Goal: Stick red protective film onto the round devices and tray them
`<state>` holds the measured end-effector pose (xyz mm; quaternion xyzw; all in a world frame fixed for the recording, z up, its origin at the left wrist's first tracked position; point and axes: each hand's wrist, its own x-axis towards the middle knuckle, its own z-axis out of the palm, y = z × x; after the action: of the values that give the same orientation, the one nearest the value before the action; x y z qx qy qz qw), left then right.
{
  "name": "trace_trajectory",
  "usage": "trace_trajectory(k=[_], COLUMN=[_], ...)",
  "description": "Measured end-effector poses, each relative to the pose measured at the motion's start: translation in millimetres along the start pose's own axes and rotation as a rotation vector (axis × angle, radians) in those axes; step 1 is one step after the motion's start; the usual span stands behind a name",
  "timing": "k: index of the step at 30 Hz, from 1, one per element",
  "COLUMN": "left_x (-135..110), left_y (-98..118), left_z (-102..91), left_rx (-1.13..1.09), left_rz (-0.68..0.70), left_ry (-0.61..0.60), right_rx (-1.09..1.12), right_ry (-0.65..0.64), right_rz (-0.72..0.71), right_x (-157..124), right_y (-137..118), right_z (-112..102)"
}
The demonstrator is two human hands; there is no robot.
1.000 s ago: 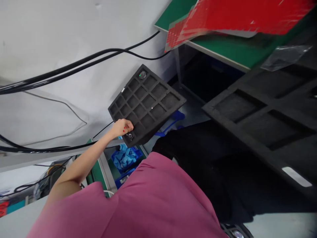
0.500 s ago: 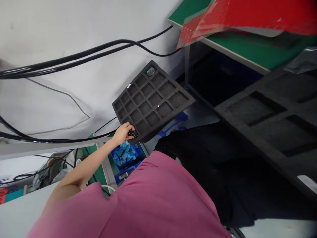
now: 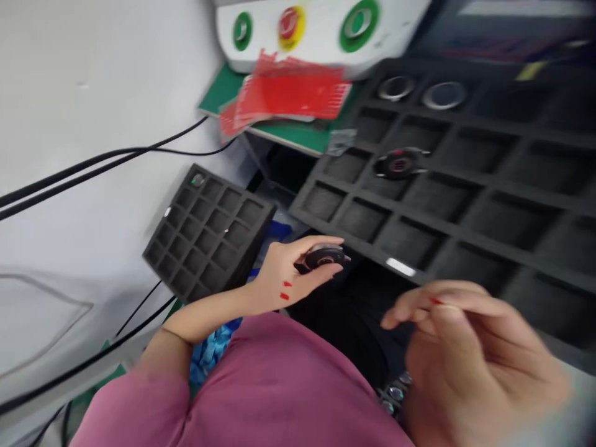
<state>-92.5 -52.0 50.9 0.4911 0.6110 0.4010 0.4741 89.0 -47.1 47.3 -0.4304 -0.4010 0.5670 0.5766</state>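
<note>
No writing can be read anywhere; the frame is blurred. Your left hand (image 3: 291,276) is raised in front of you, arm bent across your pink top (image 3: 279,385), palm turned toward you, with red nails showing. Its fingers (image 3: 321,241) are clamped on a small round black part (image 3: 323,256), thumb under it and fingertips curled over the top. The part sits in the air just off the near edge of the big tray (image 3: 465,186), between that tray and the small tray (image 3: 209,233).

Your right hand (image 3: 470,354) hangs low and close to the camera, heavily blurred, its fingers loosely apart and bent, holding nothing.

The big tray is black foam with square pockets; one pocket holds a dark round part (image 3: 400,164), and two silvery rings (image 3: 421,92) lie in pockets at the far side. The small tray lies to your left beside black cables (image 3: 93,167). Beyond are red sheets (image 3: 291,93) on a green desk (image 3: 284,133) and a white panel (image 3: 316,28) with two green buttons and a red one.
</note>
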Motion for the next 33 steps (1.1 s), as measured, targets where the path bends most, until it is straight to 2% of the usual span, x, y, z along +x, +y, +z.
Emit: trace_trajectory(k=[4, 8, 10, 13, 18, 25, 33], left_x=[21.5, 29.3, 30.2, 29.7, 29.0, 28.5, 25.2], left_y=[15.1, 25.8, 26.6, 24.6, 24.5, 25.8, 26.9], left_z=[38.9, 56.2, 60.3, 63.7, 66.6, 67.5, 71.8], left_rx=[-0.052, -0.1, -0.137, -0.09, 0.022, 0.069, 0.119], left_rz=[0.056, 0.182, 0.276, 0.389, 0.481, 0.551, 0.55], left_ry=[-0.17, -0.312, -0.342, -0.332, -0.329, -0.306, -0.254], right_rx=[0.079, 0.078, 0.081, 0.115, 0.123, 0.15, 0.148], right_ry=[0.011, 0.05, 0.062, 0.073, 0.151, 0.172, 0.215], right_rz=[0.017, 0.009, 0.008, 0.024, 0.083, 0.07, 0.059], right_x=[3.0, 6.3, 7.4, 7.7, 6.1, 8.1, 12.0], right_y=[-1.3, -5.2, -7.3, -9.1, -9.5, -10.0, -10.4], right_z=[-4.9, -10.2, -13.4, -17.3, -17.0, -10.0, -5.5])
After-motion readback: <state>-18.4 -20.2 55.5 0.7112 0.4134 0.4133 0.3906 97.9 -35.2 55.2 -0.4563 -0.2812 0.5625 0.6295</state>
